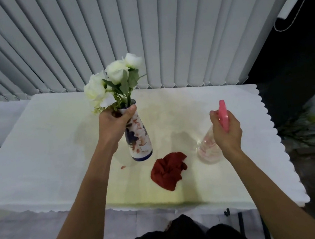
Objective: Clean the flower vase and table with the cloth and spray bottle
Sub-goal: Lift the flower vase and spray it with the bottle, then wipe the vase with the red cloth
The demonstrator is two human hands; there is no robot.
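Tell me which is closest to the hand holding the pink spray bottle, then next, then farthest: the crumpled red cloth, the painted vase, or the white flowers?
From the right hand:
1. Crumpled red cloth, just left of it, lying on the table.
2. Painted blue-and-white vase, farther left, held by the left hand.
3. White flowers, up top, farthest.

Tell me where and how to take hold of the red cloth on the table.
Pinch the red cloth at its raised, bunched middle, coming straight down from above. It lies crumpled on the table, so its folds stand up as a ready handle, and nothing covers it. The left hand holds the vase and the right hand holds the spray bottle, so one must let go first.
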